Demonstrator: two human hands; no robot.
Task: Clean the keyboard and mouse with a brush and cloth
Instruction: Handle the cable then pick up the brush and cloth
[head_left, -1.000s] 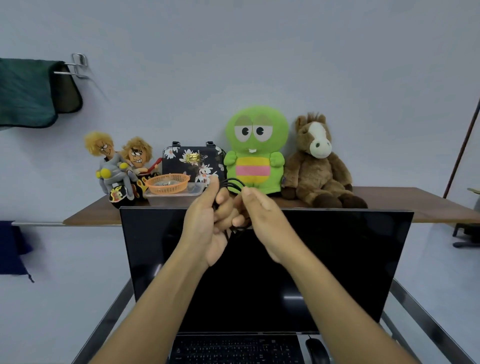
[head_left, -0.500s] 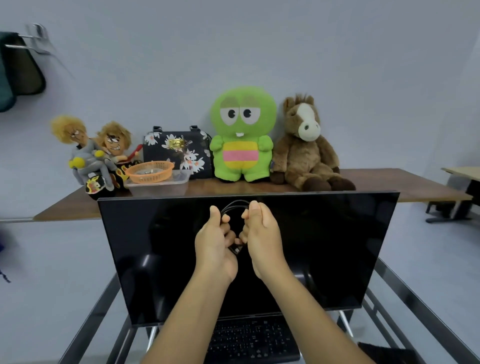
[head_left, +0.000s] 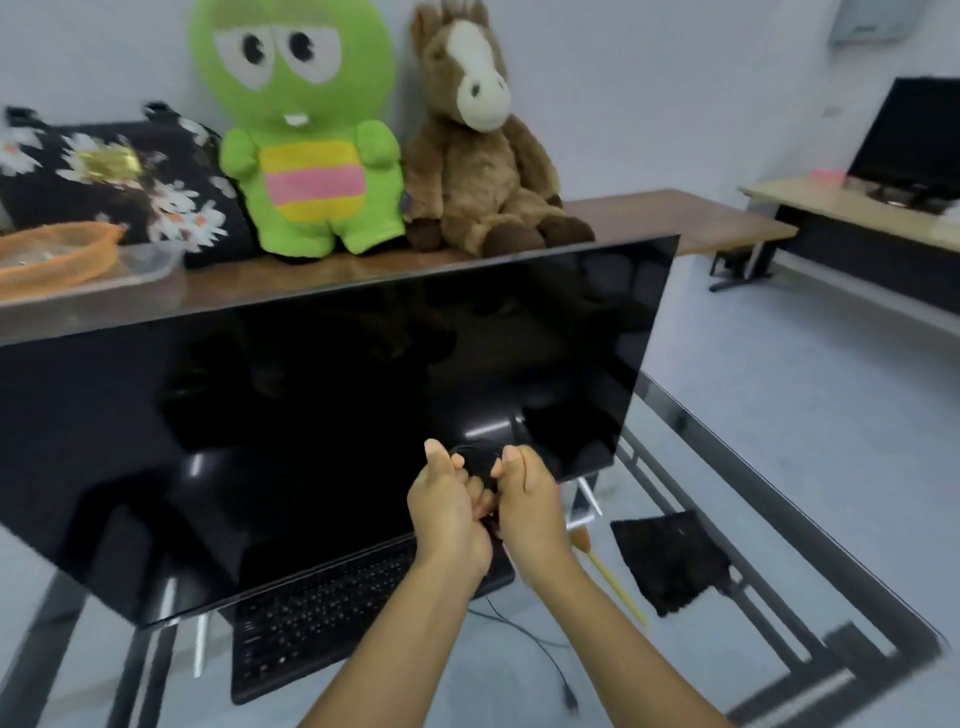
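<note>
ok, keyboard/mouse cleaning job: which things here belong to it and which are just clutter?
Job:
keyboard
brush
black cloth
coiled black cable, held by left hand and right hand

Clutter:
monitor
green plush
horse plush
floral bag
orange basket

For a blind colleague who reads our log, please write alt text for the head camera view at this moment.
Two hands, left hand and right hand, hold a coiled black cable in front of a dark monitor. Below lie a black keyboard, a yellow-handled brush and a black cloth on a glass desk. Plush toys sit behind.
</note>
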